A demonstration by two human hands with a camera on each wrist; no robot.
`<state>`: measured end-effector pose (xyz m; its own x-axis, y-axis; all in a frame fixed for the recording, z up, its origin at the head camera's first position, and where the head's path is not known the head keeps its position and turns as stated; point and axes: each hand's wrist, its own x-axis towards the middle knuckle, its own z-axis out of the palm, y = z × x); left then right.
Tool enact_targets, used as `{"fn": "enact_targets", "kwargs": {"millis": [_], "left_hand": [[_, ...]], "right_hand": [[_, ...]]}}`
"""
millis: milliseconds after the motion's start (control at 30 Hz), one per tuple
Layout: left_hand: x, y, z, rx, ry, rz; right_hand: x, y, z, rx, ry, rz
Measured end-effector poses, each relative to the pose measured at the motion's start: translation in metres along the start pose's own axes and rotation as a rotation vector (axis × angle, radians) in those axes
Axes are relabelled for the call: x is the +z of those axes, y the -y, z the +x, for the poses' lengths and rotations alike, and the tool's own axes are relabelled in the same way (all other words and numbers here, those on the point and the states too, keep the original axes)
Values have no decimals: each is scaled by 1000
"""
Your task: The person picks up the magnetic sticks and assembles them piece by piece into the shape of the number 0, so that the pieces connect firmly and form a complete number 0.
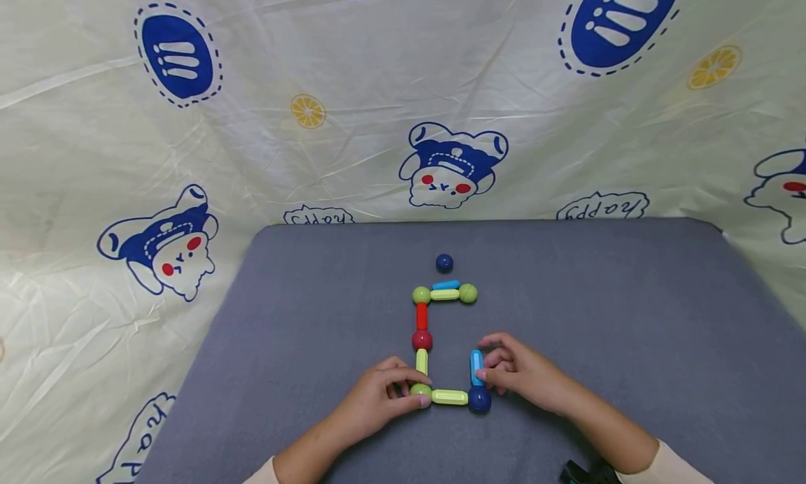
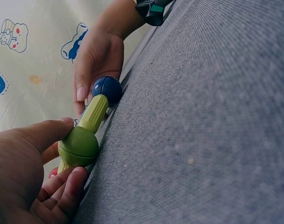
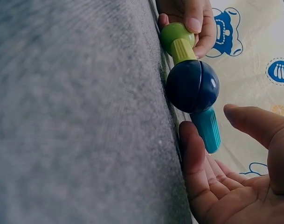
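Note:
My left hand [image 1: 384, 393] pinches a green ball [image 2: 79, 146] between thumb and fingers at the near left corner of a joined shape of balls and rods. From that ball a yellow-green rod [image 1: 450, 397] runs to a dark blue ball [image 3: 192, 87]. A light blue rod [image 3: 207, 129] extends from the blue ball. Around this rod my right hand [image 1: 519, 372] is spread, its thumb apart from it in the right wrist view. Another yellow-green rod [image 1: 422, 361] leads up to a red ball [image 1: 422, 340], followed by a red rod [image 1: 422, 316] and a second green ball [image 1: 421, 295].
At the far end, a yellow-green rod [image 1: 445, 295] reaches another green ball [image 1: 468, 293], with a blue rod [image 1: 446, 285] just behind it. A loose dark blue ball [image 1: 444, 263] lies farther back. Everything sits on a grey cloth-covered table [image 1: 315, 316] before a printed sheet [image 1: 352, 162].

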<state>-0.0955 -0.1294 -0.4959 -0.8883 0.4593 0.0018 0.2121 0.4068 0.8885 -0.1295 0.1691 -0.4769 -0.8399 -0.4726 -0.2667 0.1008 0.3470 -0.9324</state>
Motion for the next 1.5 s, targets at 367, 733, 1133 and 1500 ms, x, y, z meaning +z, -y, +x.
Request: {"fn": "enact_targets", "kwargs": {"millis": [367,733,1133,1500], "left_hand": [[0,-6,-1,-28,11,-17],[-7,-13,10,-21,-138,-35],[-45,-20,94,-58,-235,-17],[-62,-25,162,-184,-116,41]], "right_hand": [[2,1,-13,5,16,-97],[7,-8,-23,-156,33,-224],[11,-7,-29,-189,13,-260],[13,-9,-27,-189,12,-274]]}}
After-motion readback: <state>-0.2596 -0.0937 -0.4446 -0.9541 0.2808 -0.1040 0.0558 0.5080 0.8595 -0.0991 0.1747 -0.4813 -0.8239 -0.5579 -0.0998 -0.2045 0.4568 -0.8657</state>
